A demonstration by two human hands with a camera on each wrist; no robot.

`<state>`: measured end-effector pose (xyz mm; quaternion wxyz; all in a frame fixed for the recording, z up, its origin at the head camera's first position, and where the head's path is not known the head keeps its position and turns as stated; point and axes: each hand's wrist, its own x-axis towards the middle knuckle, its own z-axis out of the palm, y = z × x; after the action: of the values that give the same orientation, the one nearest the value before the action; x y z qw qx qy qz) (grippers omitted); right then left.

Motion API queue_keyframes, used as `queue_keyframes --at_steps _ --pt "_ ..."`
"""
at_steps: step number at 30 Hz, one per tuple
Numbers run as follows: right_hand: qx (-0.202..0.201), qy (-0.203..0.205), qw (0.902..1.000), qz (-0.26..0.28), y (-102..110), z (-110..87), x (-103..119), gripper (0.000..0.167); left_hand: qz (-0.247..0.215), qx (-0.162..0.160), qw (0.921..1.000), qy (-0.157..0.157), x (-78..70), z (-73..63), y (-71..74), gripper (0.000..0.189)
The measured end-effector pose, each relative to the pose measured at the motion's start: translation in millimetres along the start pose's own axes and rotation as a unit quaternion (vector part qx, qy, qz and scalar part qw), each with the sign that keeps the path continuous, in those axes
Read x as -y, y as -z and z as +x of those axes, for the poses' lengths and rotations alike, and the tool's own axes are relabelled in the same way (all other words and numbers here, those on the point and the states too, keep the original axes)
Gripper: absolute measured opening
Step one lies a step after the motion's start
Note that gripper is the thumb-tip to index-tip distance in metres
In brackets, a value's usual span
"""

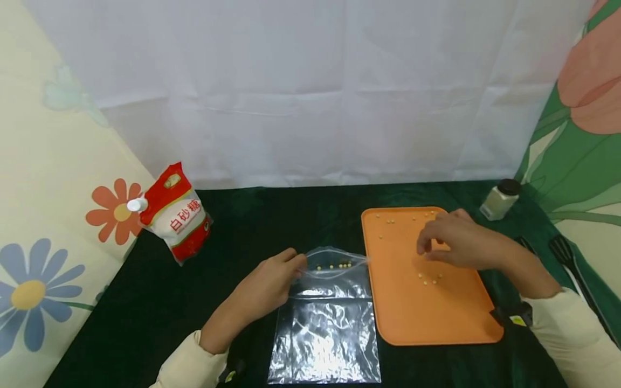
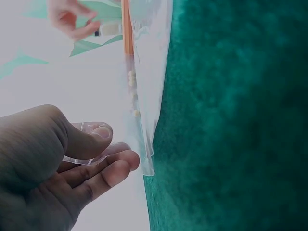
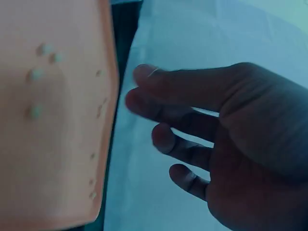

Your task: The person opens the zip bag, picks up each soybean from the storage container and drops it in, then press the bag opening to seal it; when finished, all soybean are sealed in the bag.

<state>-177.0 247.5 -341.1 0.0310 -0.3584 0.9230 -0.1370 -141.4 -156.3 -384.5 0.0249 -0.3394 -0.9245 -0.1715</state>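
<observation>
My left hand [image 1: 276, 277] pinches the left edge of a clear plastic zip bag's [image 1: 325, 339] mouth between thumb and fingers. The mouth gapes, and several small yellow soybean-like beans [image 1: 345, 265] show inside near the opening. In the left wrist view the thumb presses the clear film [image 2: 86, 127] against the fingers. My right hand [image 1: 458, 240] hovers over the orange tray [image 1: 412, 318], palm turned down and fingers bent loosely. In the right wrist view, thumb and forefinger tips [image 3: 144, 74] are close together with no bean visible between them. Several beans [image 3: 34, 74] lie scattered on the tray.
A red and white sugar bag [image 1: 177, 215] with a white cap stands at the back left. A small dark-lidded jar [image 1: 499, 199] is behind the tray on the right. A black-headed utensil [image 1: 563, 250] lies at the far right. Dark green cloth [image 1: 145, 307] covers the table.
</observation>
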Motion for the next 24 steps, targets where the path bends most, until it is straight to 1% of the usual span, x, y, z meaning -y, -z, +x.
queue_keyframes --at_steps 2,5,7,9,14,19,21,22,24 --pt "0.031 -0.016 0.9992 -0.02 -5 -11.0 -6 0.019 -0.001 0.004 1.0 0.005 -0.2 -0.8 -0.7 0.033" --pt "0.06 -0.036 0.9973 -0.02 -13 -21.7 -10 0.021 0.0 0.007 0.9999 0.007 -0.3 -1.4 -0.5 0.033" --pt "0.071 -0.049 0.9961 -0.016 -18 -25.0 -11 0.022 0.001 0.008 0.9999 0.009 -0.7 -1.4 0.4 0.033" --pt "0.072 -0.056 0.9957 -0.015 -22 -26.3 -12 0.024 0.002 0.008 0.9999 0.009 -1.0 -1.3 1.5 0.034" --pt "0.054 -0.051 0.997 -0.023 -30 -27.1 -13 0.024 0.005 0.005 1.0 0.004 -1.0 -0.7 2.1 0.034" --pt "0.042 -0.035 0.9977 -0.041 -30 -25.1 -13 0.024 0.006 0.002 1.0 0.003 -1.0 -1.3 1.9 0.033" --pt "0.018 -0.022 0.9989 -0.036 -31 -21.6 -13 0.024 0.005 0.005 1.0 0.006 -1.2 -1.4 1.9 0.033" --pt "0.001 -0.014 0.9996 -0.023 -32 -19.0 -12 0.023 0.004 0.007 0.9999 0.008 -1.2 -1.3 1.9 0.033" --pt "-0.044 0.008 0.9988 0.019 -35 -12.4 -10 0.02 0.002 0.011 0.9999 0.012 -1.3 -1.1 2.1 0.032"
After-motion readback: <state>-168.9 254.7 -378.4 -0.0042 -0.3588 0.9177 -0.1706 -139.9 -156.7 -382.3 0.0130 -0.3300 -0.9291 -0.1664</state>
